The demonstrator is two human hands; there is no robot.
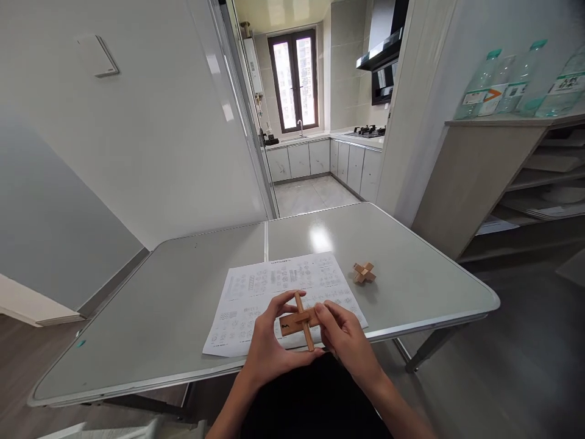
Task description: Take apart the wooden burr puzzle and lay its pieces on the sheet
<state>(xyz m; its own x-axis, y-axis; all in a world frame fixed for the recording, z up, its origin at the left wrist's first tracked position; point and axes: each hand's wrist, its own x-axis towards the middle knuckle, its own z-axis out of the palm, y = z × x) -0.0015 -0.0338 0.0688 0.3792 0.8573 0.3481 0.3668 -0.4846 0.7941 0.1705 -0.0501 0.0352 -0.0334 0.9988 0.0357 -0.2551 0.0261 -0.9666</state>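
Above the near edge of the table, both my hands hold a small cross-shaped assembly of wooden puzzle pieces (289, 324). A flat piece with a dark mark on its left end lies crosswise, and a thin wooden stick (308, 336) crosses it. My left hand (270, 341) is curved round, its fingertip at the stick's upper end and its thumb at the lower end. My right hand (343, 329) pinches the flat piece's right end between thumb and fingers. Under the hands lies a printed sheet (237, 305) with rows of small diagrams.
An assembled wooden burr puzzle (364, 273) sits on the grey folding table (159, 317), right of the sheet. Several plastic bottles (516, 85) stand on a shelf unit (484, 177) at the right. Beyond the table, a doorway opens onto a kitchen.
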